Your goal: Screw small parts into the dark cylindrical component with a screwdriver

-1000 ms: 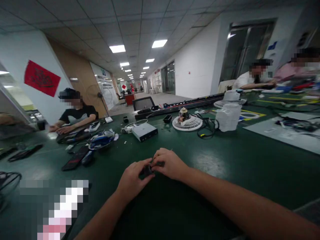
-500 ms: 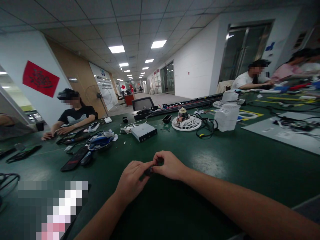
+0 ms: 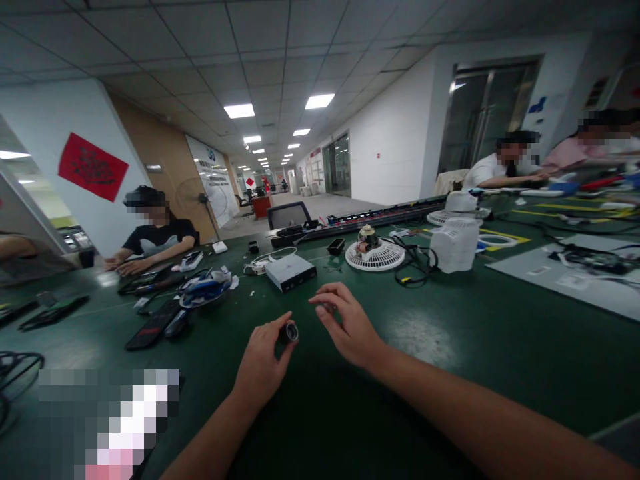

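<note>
My left hand pinches a small dark cylinder between thumb and fingers. The cylinder's round end, with a pale ring and a dark middle, faces up toward me; it looks like a small lens barrel, though its kind is not certain. To the right, apart from the cylinder, my right hand hovers over the table with thumb and fingers spread. Its curled fingers partly hide the gap behind the thumb, and I make out nothing held there. An optical disc drive lies just beyond both hands.
On the green table stand a white fan grille with a motor, a white plastic housing and a small black tray. Cables and a blue bundle lie left. Co-workers sit at far left and far right.
My hands have come apart. The right one has let go and moved slightly up and right with its fingers opened, while the left keeps the cylinder, whose ringed end now shows.
</note>
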The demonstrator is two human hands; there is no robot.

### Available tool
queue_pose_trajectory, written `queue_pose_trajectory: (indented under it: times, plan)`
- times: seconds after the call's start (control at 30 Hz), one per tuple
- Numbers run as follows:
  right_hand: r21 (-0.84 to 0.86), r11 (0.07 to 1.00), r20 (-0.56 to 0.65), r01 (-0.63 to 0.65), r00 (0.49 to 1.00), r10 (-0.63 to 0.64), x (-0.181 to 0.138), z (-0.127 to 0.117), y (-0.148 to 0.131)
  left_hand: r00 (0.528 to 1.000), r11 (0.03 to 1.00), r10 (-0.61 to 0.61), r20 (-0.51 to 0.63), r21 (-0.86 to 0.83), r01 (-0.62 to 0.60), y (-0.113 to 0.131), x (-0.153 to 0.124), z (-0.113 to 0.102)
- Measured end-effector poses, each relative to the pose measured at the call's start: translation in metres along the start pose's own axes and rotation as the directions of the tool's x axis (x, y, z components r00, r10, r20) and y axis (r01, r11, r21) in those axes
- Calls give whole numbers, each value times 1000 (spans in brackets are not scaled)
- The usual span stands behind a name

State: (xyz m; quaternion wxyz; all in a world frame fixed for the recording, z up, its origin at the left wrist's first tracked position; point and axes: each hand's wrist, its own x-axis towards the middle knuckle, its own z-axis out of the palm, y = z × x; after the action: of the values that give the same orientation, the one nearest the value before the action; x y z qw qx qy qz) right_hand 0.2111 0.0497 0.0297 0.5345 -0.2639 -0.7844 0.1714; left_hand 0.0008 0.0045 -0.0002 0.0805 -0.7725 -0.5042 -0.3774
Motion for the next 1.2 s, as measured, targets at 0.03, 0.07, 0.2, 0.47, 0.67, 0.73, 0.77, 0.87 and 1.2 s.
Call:
queue_pose_trajectory:
  times: [0.03,0.07,0.2,0.47,0.67,0.73,0.77,0.87,1.2]
  plan:
    - [7,1000,-12,24,1000,-24,0,-2,-1,1000,1000,-23,-5,-2,23,-2,0,1]
    - [20,999,-21,47,999,-47,0,-3,-1,998,999,-53,-12,-5,53,-4,-1,2]
    - [132,987,-13,95,995,-94,0,-5,-1,988,988,-152,11,-37,152,-7,-1,3]
    - [116,993,162,-1,987,-18,-1,1,-1,993,989,-106,55,-95,111,0,0,-2]
    - [210,966,323,-152,943,78,0,0,-2,993,991,-114,19,-73,116,-5,-1,-3]
    - [261,950,323,-173,943,83,0,0,0,993,991,-114,8,-75,114,-8,-1,-3]
    - [278,944,315,-178,945,85,0,1,1,993,990,-116,1,-76,116,-9,-1,-2]
    - [265,950,293,-167,952,86,0,3,2,992,989,-125,-7,-76,124,-10,-1,-1]
    - [179,980,303,-88,952,30,-2,0,-5,987,985,-157,24,-67,158,-5,-1,-2]
